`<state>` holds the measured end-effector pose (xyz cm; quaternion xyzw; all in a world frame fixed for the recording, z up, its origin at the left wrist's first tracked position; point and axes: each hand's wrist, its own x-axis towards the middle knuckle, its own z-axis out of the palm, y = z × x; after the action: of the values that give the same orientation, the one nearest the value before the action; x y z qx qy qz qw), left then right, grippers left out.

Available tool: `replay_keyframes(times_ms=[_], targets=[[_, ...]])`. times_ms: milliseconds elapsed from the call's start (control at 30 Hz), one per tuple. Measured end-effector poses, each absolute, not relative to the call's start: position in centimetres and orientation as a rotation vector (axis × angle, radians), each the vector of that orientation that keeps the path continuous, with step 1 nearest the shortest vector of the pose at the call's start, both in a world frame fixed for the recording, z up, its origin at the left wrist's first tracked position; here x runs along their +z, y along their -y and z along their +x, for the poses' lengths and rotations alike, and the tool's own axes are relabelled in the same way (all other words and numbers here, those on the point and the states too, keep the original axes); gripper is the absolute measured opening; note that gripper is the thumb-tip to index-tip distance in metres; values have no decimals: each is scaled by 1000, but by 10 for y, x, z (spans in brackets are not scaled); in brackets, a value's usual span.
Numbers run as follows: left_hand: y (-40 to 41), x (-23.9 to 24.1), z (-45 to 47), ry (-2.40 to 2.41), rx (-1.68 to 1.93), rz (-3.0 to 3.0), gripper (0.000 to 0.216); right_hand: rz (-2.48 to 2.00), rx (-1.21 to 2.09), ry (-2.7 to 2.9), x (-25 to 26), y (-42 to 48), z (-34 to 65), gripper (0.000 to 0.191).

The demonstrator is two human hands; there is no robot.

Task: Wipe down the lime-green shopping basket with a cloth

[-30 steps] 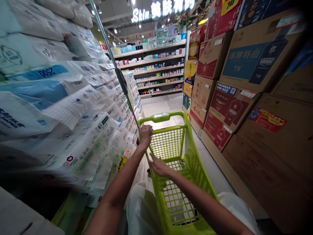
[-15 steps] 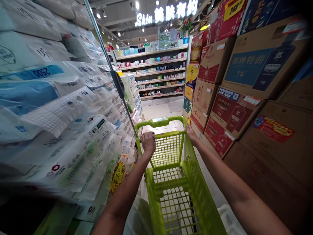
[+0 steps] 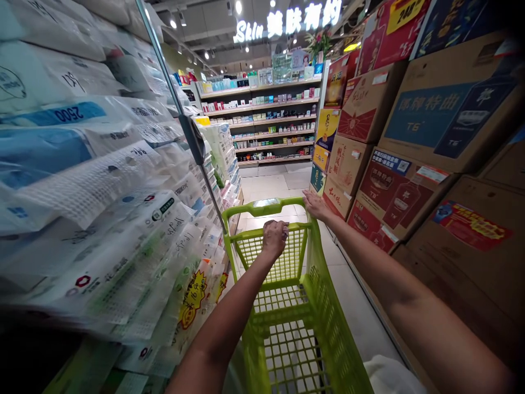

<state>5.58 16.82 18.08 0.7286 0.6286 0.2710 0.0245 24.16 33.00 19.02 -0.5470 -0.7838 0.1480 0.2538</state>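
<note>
A lime-green plastic shopping cart stands in front of me in a narrow store aisle, its basket showing no goods. My left hand is curled into a fist around the top bar of the cart's inner mesh panel. My right hand rests on the right end of the cart's handle, fingers bent over it. Both forearms reach forward over the basket.
Plastic-wrapped tissue packs are stacked high on the left, with a slanted metal pole in front of them. Cardboard boxes are piled on the right. A tiled floor leads to shelves of small products under a lit sign.
My right hand moved from inside the basket up to the handle's right end. My left hand slid from the cart's left corner to the middle of the mesh panel's bar.
</note>
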Motion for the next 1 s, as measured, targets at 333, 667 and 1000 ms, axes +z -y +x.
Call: replay_keyframes(times_ms=[333, 667, 1000], targets=[[-165, 171, 44, -2166, 929, 2089, 49, -1359, 386, 2462, 204, -346, 215, 52], [-189, 173, 80, -1737, 721, 2457, 38, -1387, 426, 2451, 203, -347, 220, 57], [-180, 179, 88, -1650, 657, 2584, 35, -1419, 353, 2369, 189, -344, 217, 63]])
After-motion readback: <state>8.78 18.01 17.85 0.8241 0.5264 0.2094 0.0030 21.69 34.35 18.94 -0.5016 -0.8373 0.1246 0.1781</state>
